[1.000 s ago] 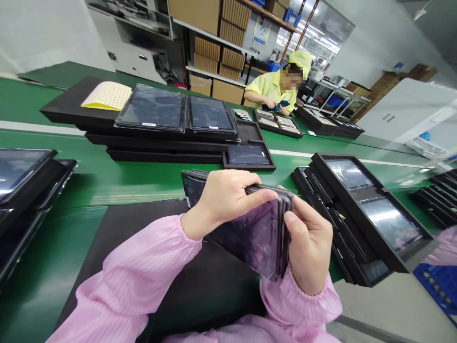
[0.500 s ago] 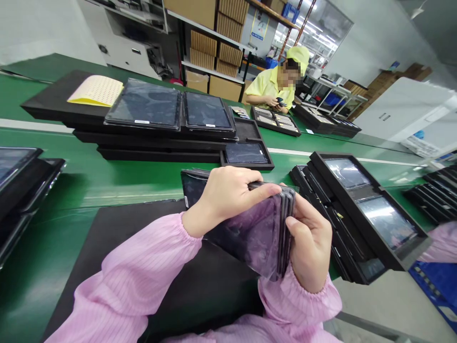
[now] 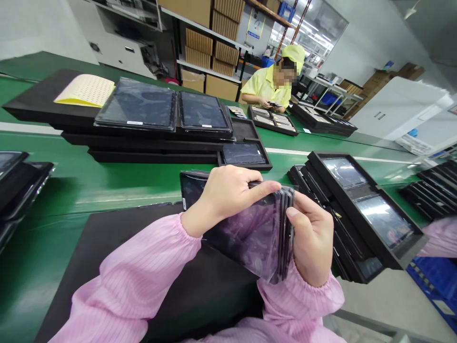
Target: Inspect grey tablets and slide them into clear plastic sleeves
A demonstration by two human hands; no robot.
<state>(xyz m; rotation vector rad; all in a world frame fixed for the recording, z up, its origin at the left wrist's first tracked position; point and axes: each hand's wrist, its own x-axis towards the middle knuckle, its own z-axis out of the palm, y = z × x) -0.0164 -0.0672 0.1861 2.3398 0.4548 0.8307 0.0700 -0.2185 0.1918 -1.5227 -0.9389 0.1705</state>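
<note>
Together, the left hand [image 3: 224, 197] clamps the top edge and the right hand [image 3: 310, 240] the near end of a stack of bagged screens [image 3: 250, 228], held above the black mat [image 3: 150, 257] on the green tabletop [image 3: 107, 183].

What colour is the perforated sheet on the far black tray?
Pale yellow sheet, clearest in the head view.

head-worn view, facing forward and down, close over green bench [image 3: 107, 186]

panel stack [image 3: 250, 233] between hands, trays [image 3: 364, 209] right
</note>
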